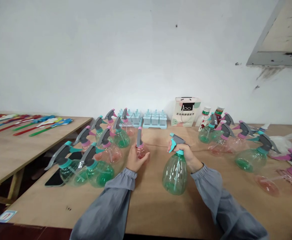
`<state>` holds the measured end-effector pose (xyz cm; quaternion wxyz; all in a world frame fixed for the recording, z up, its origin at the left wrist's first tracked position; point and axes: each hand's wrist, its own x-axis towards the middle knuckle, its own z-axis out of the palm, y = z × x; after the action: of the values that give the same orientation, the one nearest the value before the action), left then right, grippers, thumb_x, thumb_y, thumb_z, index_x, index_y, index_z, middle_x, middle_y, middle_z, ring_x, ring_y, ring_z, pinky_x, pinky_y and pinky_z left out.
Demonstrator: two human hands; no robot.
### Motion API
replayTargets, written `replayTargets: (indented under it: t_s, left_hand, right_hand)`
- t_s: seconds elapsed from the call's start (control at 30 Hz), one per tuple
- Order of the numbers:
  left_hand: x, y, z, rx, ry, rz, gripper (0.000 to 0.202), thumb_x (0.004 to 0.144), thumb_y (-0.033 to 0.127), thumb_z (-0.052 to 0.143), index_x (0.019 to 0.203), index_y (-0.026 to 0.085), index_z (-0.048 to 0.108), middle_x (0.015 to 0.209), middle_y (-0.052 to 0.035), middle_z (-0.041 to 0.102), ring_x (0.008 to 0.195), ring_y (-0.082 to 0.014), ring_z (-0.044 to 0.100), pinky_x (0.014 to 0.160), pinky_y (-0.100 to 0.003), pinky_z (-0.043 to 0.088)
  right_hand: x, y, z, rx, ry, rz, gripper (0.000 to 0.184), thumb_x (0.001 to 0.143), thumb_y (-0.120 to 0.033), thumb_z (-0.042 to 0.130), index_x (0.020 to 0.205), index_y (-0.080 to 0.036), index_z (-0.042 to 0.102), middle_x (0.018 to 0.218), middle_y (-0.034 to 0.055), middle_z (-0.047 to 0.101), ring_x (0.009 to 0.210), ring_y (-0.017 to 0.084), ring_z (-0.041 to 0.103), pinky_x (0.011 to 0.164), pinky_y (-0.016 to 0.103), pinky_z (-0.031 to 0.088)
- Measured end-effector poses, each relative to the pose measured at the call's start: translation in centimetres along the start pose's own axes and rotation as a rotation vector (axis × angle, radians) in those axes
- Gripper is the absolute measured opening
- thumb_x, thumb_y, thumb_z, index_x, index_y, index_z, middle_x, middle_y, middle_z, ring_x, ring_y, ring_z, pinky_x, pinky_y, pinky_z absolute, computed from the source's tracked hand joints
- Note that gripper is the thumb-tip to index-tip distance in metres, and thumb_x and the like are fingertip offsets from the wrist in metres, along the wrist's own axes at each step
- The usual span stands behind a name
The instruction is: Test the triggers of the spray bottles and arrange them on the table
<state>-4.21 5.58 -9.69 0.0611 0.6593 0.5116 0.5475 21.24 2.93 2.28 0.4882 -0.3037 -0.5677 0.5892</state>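
Left hand (135, 160) curls fingers and thumb around a pink-collared trigger spray bottle (141, 150) at center frame; right hand (189, 156) wraps its fingers around the neck of a green spray bottle (175, 175), right of center.

On the pale carton (178, 120), the dark characters 互连网眼镜超市 (185, 114) can be read beneath a black panel (187, 106) marked with white spectacles, while its smaller bottom print, the labels on two bottles (204, 119) beside it and the sticker (6, 216) at the bench (156, 206) corner cannot be deciphered.
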Motion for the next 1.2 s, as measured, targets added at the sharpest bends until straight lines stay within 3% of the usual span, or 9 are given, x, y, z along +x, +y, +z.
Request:
replayTargets:
  t_s: [0.23, 0.43, 0.63, 0.83, 1.07, 1.2]
  left_hand:
    - [0.0, 0.0, -0.1, 0.007, -0.017, 0.024, 0.059, 0.077, 0.045, 0.077, 0.123, 0.021, 0.051, 0.113, -0.0126, 0.067, 0.110, -0.0310, 0.069, 0.096, -0.049, 0.056]
    - [0.0, 0.1, -0.1, 0.025, -0.029, -0.018, 0.061, 0.075, 0.046, 0.079, 0.123, 0.021, 0.051, 0.111, -0.0118, 0.068, 0.104, -0.0307, 0.070, 0.093, -0.049, 0.057]
    - [0.1, 0.1, -0.1, 0.024, -0.037, -0.014, 0.064, 0.075, 0.045, 0.079, 0.126, 0.023, 0.050, 0.116, -0.0114, 0.068, 0.110, -0.0303, 0.069, 0.099, -0.049, 0.055]
    - [0.0, 0.2, -0.2, 0.040, -0.032, -0.013, 0.060, 0.075, 0.045, 0.079, 0.123, 0.022, 0.051, 0.113, -0.0117, 0.069, 0.106, -0.0306, 0.071, 0.094, -0.048, 0.057]
    - [0.1, 0.2, -0.2, 0.021, -0.038, -0.004, 0.062, 0.076, 0.045, 0.079, 0.126, 0.023, 0.050, 0.116, -0.0121, 0.069, 0.108, -0.0299, 0.071, 0.095, -0.047, 0.057]
    - [0.1, 0.1, -0.2, 0.027, -0.039, -0.003, 0.063, 0.075, 0.046, 0.079, 0.125, 0.022, 0.050, 0.115, -0.0128, 0.069, 0.108, -0.0304, 0.071, 0.095, -0.047, 0.057]
  right_hand:
    - [-0.5, -0.8, 0.6, -0.027, -0.068, 0.009, 0.025, 0.052, -0.027, 0.059, 0.074, -0.024, 0.069, 0.072, 0.0035, 0.073, 0.083, 0.026, 0.070, 0.083, 0.039, 0.053]
    - [-0.3, -0.2, 0.8, 0.021, -0.020, 0.025, 0.018, 0.048, -0.027, 0.056, 0.064, -0.023, 0.064, 0.065, 0.0034, 0.070, 0.069, 0.023, 0.065, 0.074, 0.037, 0.050]
    - [-0.3, -0.3, 0.8, -0.048, -0.120, 0.025, 0.031, 0.054, -0.025, 0.059, 0.082, -0.024, 0.072, 0.076, 0.0025, 0.074, 0.085, 0.025, 0.068, 0.085, 0.037, 0.050]
    - [-0.1, 0.8, 0.4, 0.019, -0.005, 0.019, 0.016, 0.051, -0.026, 0.057, 0.064, -0.023, 0.065, 0.065, 0.0021, 0.067, 0.068, 0.020, 0.061, 0.078, 0.036, 0.049]
    - [-0.2, 0.4, 0.6, -0.041, -0.041, 0.016, 0.030, 0.056, -0.026, 0.061, 0.083, -0.024, 0.074, 0.084, 0.0049, 0.077, 0.099, 0.029, 0.069, 0.093, 0.042, 0.051]
    - [0.0, 0.8, 0.5, 0.017, -0.010, 0.020, 0.024, 0.053, -0.025, 0.060, 0.074, -0.023, 0.072, 0.075, 0.0038, 0.075, 0.085, 0.026, 0.069, 0.085, 0.040, 0.053]
